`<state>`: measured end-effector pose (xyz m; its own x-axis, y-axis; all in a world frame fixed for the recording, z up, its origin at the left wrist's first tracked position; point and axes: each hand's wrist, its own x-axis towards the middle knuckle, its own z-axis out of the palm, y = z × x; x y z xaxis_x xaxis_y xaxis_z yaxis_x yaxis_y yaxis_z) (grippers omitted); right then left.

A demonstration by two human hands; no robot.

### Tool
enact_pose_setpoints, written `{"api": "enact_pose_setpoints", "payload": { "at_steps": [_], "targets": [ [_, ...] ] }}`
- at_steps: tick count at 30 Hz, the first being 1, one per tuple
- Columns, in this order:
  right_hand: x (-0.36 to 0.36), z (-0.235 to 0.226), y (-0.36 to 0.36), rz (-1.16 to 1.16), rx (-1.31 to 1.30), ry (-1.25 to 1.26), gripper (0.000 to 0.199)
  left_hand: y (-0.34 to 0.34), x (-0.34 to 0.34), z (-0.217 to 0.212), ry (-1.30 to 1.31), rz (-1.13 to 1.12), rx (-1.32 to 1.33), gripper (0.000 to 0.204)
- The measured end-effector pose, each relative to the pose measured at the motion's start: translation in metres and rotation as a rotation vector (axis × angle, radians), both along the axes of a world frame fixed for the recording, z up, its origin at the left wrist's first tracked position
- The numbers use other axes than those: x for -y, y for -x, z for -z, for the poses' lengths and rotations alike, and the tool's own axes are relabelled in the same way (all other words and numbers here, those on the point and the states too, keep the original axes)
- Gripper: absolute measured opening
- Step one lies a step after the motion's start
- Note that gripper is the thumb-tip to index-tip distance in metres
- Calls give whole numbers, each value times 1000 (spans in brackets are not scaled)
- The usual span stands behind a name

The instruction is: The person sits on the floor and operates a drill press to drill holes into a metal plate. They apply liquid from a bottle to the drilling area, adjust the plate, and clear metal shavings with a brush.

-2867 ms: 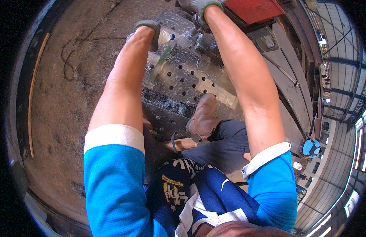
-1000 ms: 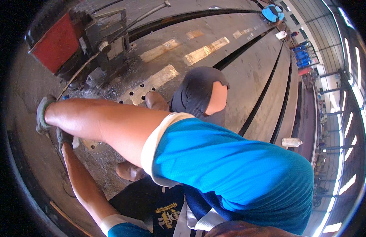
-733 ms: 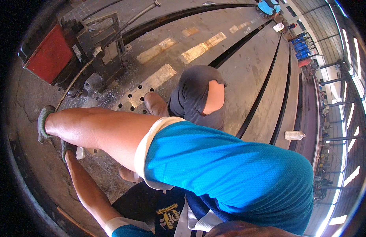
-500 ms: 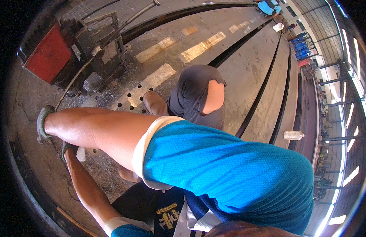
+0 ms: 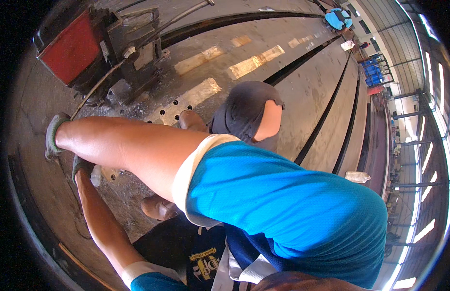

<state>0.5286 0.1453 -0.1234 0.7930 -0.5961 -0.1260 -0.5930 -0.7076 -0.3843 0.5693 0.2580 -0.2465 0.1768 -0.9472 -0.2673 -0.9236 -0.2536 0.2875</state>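
Note:
My right arm, in a blue sleeve, reaches across the view to the far left. A grey-green glove covers my right hand (image 5: 54, 138), which is bent down beside a thin cable or hose (image 5: 96, 88). Its fingers are mostly hidden, and I cannot tell if it grips the cable. Just below it is my left hand (image 5: 80, 167), also gloved, with its fingers out of sight behind the right forearm. A small pale, translucent object (image 5: 96, 175) sits against the left wrist. Above the hands stands a dark, dirty machine (image 5: 125, 53) with a red box-shaped panel (image 5: 72, 48), from which the cable runs.
My bent knee and brown shoes (image 5: 159, 207) are close to the arms. Holes pierce the metal floor plate (image 5: 162, 112) nearby. Long dark slots (image 5: 327, 104) cross the floor. A plastic bottle (image 5: 357, 176) lies at right. Another person (image 5: 338, 18) in blue crouches far off.
The view has shifted slightly, so the machine sits further right and higher. Both gloved hands remain close together at the far left, slightly higher in the picture.

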Motion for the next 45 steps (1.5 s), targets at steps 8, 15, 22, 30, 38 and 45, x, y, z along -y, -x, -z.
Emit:
{"api": "enact_pose_setpoints", "payload": {
  "at_steps": [8, 15, 22, 30, 38, 45],
  "targets": [
    [-60, -26, -21, -40, -63, 38, 68, -46, -51, 4, -56, -123, 33, 84],
    [54, 31, 19, -334, 157, -210, 44, 17, -14, -41, -153, 47, 91, 88],
    [11, -44, 63, -395, 68, 69, 30, 33, -15, -65, -280, -17, 46, 80],
    [32, -42, 67, -532, 43, 261, 35, 38, -10, -76, -231, -46, -4, 80],
    [45, -42, 54, -545, 67, 242, 36, 26, 0, -84, -208, -59, -20, 79],
    [33, -58, 57, -570, 81, 267, 40, 22, 1, -86, -196, -72, -49, 79]
  ]
}}
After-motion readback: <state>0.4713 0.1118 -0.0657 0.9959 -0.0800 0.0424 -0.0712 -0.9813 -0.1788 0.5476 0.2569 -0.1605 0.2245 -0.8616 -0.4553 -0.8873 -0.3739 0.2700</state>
